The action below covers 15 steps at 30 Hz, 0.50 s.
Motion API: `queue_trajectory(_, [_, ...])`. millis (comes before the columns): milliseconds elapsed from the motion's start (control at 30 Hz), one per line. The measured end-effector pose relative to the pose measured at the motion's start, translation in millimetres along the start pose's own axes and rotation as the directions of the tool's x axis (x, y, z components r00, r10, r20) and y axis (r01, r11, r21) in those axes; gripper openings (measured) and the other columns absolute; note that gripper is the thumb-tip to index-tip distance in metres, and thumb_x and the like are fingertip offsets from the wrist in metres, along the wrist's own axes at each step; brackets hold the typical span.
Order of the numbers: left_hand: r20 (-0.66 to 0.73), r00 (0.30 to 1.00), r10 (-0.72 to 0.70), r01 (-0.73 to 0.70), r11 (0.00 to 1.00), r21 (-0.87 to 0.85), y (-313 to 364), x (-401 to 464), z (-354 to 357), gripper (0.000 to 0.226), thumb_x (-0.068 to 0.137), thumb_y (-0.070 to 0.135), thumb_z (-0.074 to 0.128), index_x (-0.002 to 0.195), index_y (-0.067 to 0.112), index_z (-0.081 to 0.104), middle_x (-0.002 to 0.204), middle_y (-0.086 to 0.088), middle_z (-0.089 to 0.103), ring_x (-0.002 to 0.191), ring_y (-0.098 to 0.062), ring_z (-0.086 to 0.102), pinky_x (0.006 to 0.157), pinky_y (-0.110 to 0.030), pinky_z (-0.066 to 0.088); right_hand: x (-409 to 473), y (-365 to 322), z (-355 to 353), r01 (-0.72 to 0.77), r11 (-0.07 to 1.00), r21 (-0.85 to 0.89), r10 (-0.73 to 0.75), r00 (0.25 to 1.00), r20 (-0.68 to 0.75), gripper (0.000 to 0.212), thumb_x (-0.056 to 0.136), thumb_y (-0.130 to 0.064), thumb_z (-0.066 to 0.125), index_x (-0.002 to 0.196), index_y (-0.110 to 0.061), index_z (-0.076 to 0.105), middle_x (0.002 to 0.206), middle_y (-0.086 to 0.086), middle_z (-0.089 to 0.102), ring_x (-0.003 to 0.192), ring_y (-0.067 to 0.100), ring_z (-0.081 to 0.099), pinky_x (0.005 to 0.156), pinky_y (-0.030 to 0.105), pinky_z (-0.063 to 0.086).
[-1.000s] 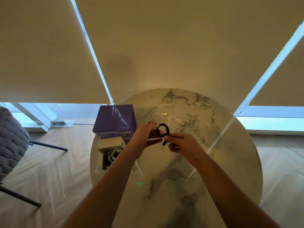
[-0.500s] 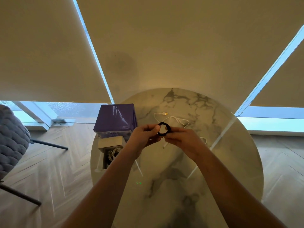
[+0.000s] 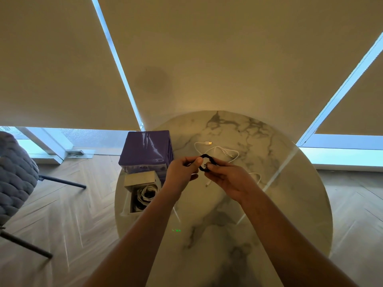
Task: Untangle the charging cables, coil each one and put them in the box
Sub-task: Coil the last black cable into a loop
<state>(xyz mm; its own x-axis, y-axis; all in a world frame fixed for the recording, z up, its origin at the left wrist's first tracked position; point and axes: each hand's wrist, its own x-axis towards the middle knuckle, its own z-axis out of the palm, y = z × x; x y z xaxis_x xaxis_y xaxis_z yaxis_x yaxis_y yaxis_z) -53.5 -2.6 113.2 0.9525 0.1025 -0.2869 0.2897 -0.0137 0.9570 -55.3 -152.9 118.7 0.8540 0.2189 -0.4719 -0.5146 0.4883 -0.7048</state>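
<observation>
A small coil of black cable (image 3: 205,156) hangs between my two hands above the middle of the round marble table (image 3: 290,204). My left hand (image 3: 182,172) pinches its left side and my right hand (image 3: 230,179) pinches its right side. A loose white cable (image 3: 222,151) with a gold USB plug lies on the table just beyond my hands. The open white box (image 3: 143,195) stands at the table's left edge with coiled white cable inside.
A purple box (image 3: 146,150) stands behind the white box at the table's left edge. A grey padded chair (image 3: 14,172) is on the wooden floor at far left. Beige blinds hang behind the table.
The black cable's dangling end has been drawn up into the coil. Both hands have closed in on the coil and stayed above the same spot.
</observation>
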Motion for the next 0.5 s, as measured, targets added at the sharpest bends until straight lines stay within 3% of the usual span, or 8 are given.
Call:
queue_trajectory(100, [-0.073, 0.997, -0.038, 0.036, 0.999, -0.016, -3.2, 1.8, 3.1, 0.021, 0.090, 0.024, 0.065, 0.103, 0.008, 0.067, 0.087, -0.006, 0.065, 0.082, -0.015, 0.063, 0.068, -0.023, 0.055, -2.8, 3.6, 4.3, 0.074, 0.994, -0.076, -0.076, 0.997, -0.026, 0.028, 0.084, 0.008, 0.062, 0.111, 0.002, 0.066, 0.098, 0.013, 0.071, 0.088, 0.020, 0.069, 0.076, 0.026, 0.059])
queue_trajectory(167, [-0.103, 0.992, -0.071, 0.069, 0.997, -0.024, -7.8, 2.4, 4.3, 0.016, 0.090, 0.026, 0.065, 0.097, 0.012, 0.067, 0.087, -0.006, 0.065, 0.081, -0.015, 0.063, 0.070, -0.025, 0.056, -4.5, 7.5, 8.4, 0.167, 0.958, -0.234, -0.193, 0.977, -0.092, 0.025, 0.082, 0.006, 0.067, 0.106, -0.002, 0.069, 0.090, 0.008, 0.072, 0.081, 0.017, 0.071, 0.072, 0.024, 0.058])
queue_trajectory(300, [-0.058, 0.986, -0.157, 0.156, 0.988, -0.016, -16.2, 2.2, 2.9, 0.015, 0.093, 0.023, 0.061, 0.101, 0.011, 0.064, 0.087, -0.008, 0.066, 0.078, -0.016, 0.063, 0.073, -0.028, 0.056, -5.5, 24.2, 11.8, 0.270, 0.726, -0.632, -0.431, 0.895, -0.113, 0.026, 0.081, -0.003, 0.072, 0.105, -0.011, 0.072, 0.084, -0.003, 0.073, 0.076, 0.008, 0.070, 0.068, 0.016, 0.054])
queue_trajectory(400, [0.030, 0.975, -0.220, 0.221, 0.975, -0.036, -17.6, 2.0, -1.8, 0.017, 0.094, 0.020, 0.059, 0.106, 0.009, 0.064, 0.087, -0.008, 0.067, 0.077, -0.018, 0.064, 0.072, -0.028, 0.057, -7.4, 32.2, 7.9, 0.265, 0.700, -0.663, -0.468, 0.871, -0.147, 0.026, 0.081, -0.006, 0.072, 0.106, -0.015, 0.073, 0.087, -0.001, 0.073, 0.078, 0.008, 0.069, 0.066, 0.012, 0.052])
queue_trajectory(500, [0.078, 0.973, -0.216, 0.215, 0.976, 0.021, -22.7, 1.4, -6.2, 0.019, 0.093, 0.023, 0.060, 0.104, 0.009, 0.066, 0.089, -0.007, 0.067, 0.081, -0.016, 0.064, 0.074, -0.027, 0.057, -5.9, 30.4, 1.3, 0.191, 0.835, -0.517, -0.338, 0.918, -0.208, 0.028, 0.081, -0.001, 0.072, 0.107, -0.010, 0.072, 0.093, 0.006, 0.074, 0.083, 0.015, 0.071, 0.075, 0.020, 0.056])
